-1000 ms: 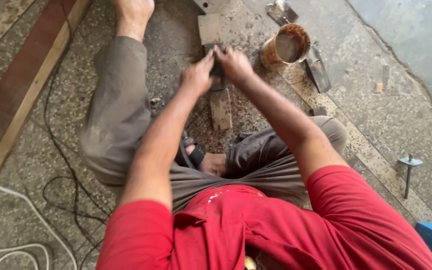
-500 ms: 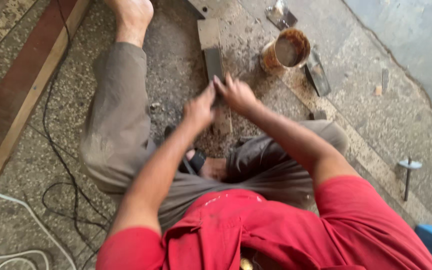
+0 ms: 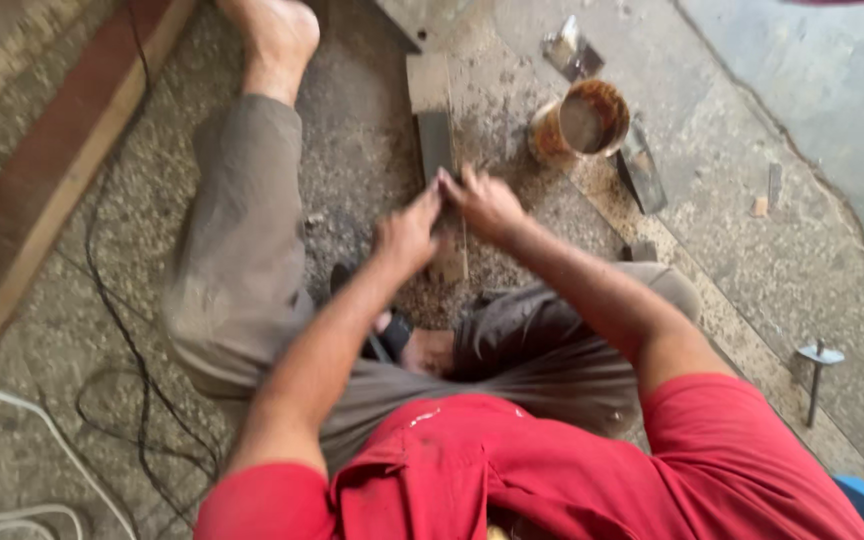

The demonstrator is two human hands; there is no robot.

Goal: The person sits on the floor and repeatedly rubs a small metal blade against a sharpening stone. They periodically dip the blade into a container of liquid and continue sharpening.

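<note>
Near the centre of the frame, the left hand (image 3: 407, 235) and right hand (image 3: 487, 200) are meeting over a narrow grey block (image 3: 436, 145) lying on the speckled floor (image 3: 352, 130). The fingers are curling onto its near end, though blur is hiding the exact grip. A rusty tin (image 3: 580, 122) is standing to the block's right.

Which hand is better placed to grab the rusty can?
Right, probably. The right hand is on the can's side of the dark flat bar; the rusty can stands just beyond it. The left hand would have to cross over the right.
</note>
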